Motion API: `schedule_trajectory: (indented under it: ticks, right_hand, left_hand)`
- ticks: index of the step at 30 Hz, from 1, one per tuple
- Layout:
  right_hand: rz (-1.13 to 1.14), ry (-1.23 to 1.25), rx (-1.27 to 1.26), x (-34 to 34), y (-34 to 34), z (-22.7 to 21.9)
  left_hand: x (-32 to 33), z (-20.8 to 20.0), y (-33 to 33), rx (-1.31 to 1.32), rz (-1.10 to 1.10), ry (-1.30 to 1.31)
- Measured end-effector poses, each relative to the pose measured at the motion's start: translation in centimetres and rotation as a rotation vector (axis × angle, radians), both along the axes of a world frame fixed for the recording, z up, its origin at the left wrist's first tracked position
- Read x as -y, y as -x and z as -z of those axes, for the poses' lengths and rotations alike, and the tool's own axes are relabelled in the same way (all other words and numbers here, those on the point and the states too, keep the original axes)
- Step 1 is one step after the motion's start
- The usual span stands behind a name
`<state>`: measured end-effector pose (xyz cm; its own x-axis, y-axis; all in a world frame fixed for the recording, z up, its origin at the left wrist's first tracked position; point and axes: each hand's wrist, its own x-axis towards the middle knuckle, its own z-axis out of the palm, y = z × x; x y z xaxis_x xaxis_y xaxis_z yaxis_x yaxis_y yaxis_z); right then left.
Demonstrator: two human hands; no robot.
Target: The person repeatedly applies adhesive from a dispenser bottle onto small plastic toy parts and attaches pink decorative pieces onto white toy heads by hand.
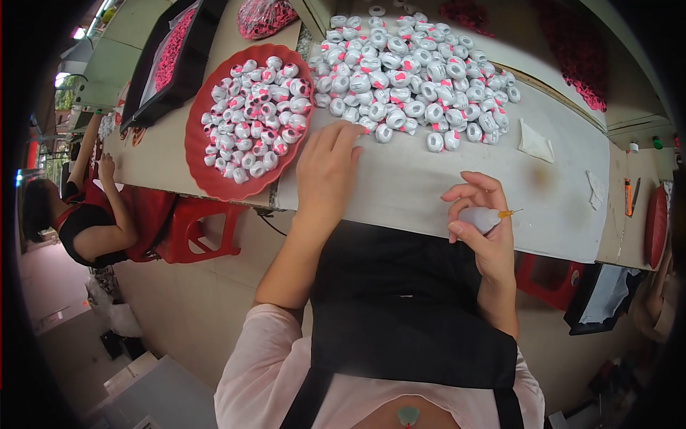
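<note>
My left hand [329, 168] reaches over the table between a red scalloped tray and a large pile of small white pieces with pink bows [407, 71]. Its fingertips are at the pile's near left edge, with thumb and forefinger apart and no piece visible between them. In my right hand [489, 247] is a small translucent squeeze bottle [477, 219] with an orange needle tip, pointing right above the table's front edge. The red tray [196, 161] holds many similar white pieces, several showing dark and pink parts on top.
A black tray [136, 114] of pink bits and a bag of pink pieces [264, 18] lie at the far left. Crumpled white paper [536, 141] and an orange-handled knife [629, 196] are on the right. Another person [93, 222] sits at left beside a red stool [204, 232].
</note>
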<state>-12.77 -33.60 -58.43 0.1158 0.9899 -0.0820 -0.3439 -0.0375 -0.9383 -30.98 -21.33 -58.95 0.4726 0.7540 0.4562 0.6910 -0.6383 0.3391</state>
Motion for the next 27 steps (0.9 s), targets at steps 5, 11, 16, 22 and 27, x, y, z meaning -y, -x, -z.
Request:
schedule_trajectory:
  ticks: [5, 11, 16, 22, 27]
  right_hand:
    - [0.116, -0.133, -0.049, 1.7, -1.3, 0.8]
    - [0.246, -0.099, 0.233, 2.5, -2.1, -1.0]
    - [0.497, -0.319, -0.002, 2.7, -2.3, -2.2]
    - [0.662, -0.383, 0.106, 3.3, -1.2, -2.4]
    - [0.492, -0.653, 0.455, 3.8, -1.1, -2.2]
  left_hand:
    - [-0.1, 0.6, -0.1, 0.083, -0.086, 0.197]
    - [2.2, 0.7, -0.1, 0.864, 0.223, 0.715]
    - [5.3, -0.5, -3.0, 1.292, 0.544, 1.193]
    - [6.9, -0.6, -3.8, 1.284, 0.559, 1.233]
    - [7.4, -0.6, -3.9, 1.224, 0.535, 1.216]
